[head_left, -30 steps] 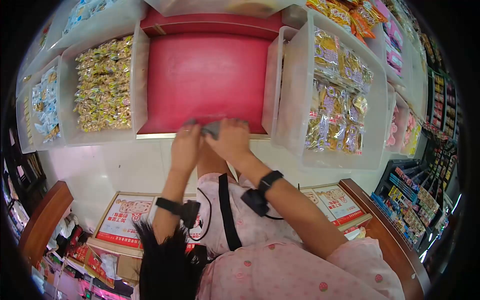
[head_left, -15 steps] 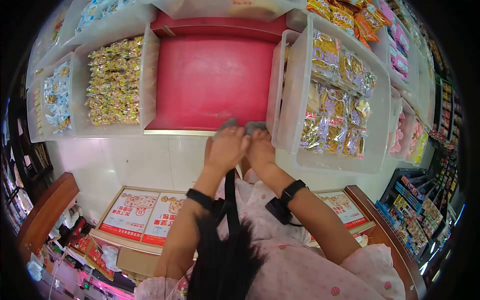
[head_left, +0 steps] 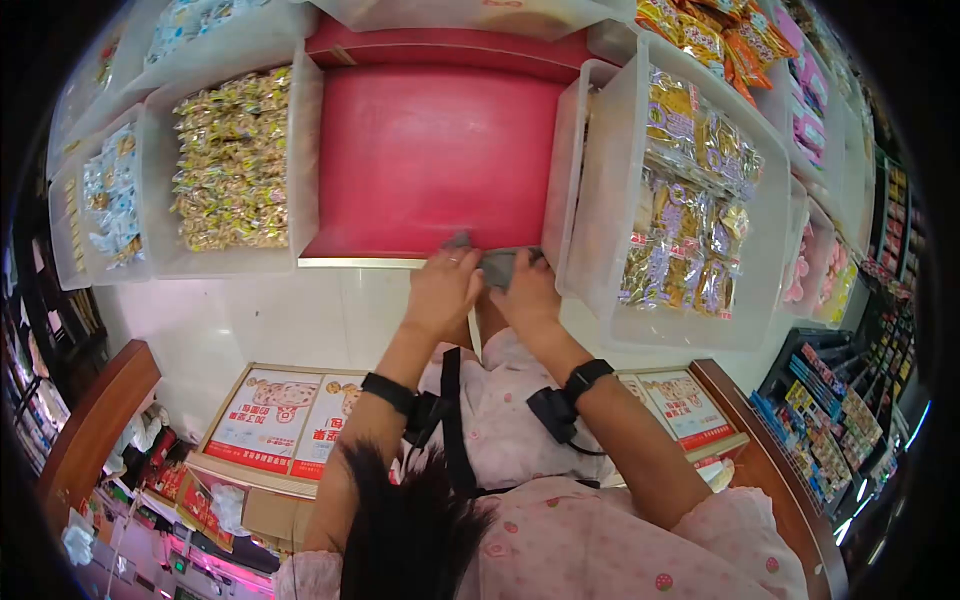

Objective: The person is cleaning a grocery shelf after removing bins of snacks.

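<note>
A grey cloth lies bunched at the front edge of a red shelf surface. My left hand grips its left part, with a bit of cloth poking out past the fingers onto the red surface. My right hand has its fingers closed on the cloth's right part, close to the corner of a clear plastic bin. Between the two hands the cloth hangs over the metal-trimmed edge.
On the left stands a clear bin of small wrapped snacks. To the right, a clear bin holds packaged snacks. Orange packets fill another bin at upper right. Printed boxes sit low behind me.
My hands have moved slightly apart, and more of the grey cloth shows between them. The whole view has shifted a little.
</note>
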### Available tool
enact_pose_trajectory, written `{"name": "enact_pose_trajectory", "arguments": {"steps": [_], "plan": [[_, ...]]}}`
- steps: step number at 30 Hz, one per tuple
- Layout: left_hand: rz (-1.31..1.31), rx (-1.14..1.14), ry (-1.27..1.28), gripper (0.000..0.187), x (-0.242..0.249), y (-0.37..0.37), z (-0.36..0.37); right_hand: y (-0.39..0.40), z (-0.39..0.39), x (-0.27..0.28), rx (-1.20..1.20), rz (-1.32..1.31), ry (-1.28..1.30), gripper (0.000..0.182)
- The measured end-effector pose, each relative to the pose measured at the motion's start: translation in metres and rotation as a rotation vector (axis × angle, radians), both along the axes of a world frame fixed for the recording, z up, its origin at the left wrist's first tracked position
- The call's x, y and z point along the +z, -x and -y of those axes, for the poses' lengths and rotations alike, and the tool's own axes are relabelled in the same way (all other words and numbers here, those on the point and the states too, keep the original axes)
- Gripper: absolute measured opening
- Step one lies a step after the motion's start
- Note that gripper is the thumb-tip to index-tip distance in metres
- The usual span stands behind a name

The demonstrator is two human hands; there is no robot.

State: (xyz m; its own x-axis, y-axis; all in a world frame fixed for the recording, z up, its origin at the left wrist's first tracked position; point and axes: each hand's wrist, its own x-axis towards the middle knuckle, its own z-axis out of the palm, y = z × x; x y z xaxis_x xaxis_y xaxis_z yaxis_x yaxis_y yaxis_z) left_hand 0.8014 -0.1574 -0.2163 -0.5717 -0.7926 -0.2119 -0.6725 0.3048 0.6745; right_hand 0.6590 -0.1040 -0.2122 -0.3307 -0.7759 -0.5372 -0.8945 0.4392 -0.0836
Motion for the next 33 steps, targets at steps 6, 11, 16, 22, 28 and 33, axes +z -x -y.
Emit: {"name": "enact_pose_trajectory", "arguments": {"steps": [6, 11, 16, 22, 28, 33], "plan": [[0.276, 0.192, 0.044, 0.022, 0.0, -0.085, 0.024, -0.104, 0.044, 0.01, 0.129, 0.169, 0.127, 0.048], [0.34, 0.252, 0.219, 0.035, 0.004, -0.136, 0.043, -0.179, 0.073, -0.006, 0.133, 0.255, 0.347, 0.033], [0.459, 0.315, 0.105, 0.057, 0.0, -0.125, 0.039, -0.125, 0.064, 0.017, 0.148, 0.538, 0.278, 0.036], [0.533, 0.236, 0.008, 0.073, -0.005, -0.043, 0.012, -0.081, 0.025, 0.007, 0.147, 0.258, 0.223, 0.049], [0.245, 0.198, -0.019, 0.066, 0.001, -0.052, 0.022, -0.085, 0.032, 0.001, 0.111, 0.285, 0.214, 0.055], [0.271, 0.203, -0.079, 0.062, 0.021, -0.07, 0.016, -0.083, 0.08, -0.003, 0.065, 0.265, 0.277, 0.062]]}}
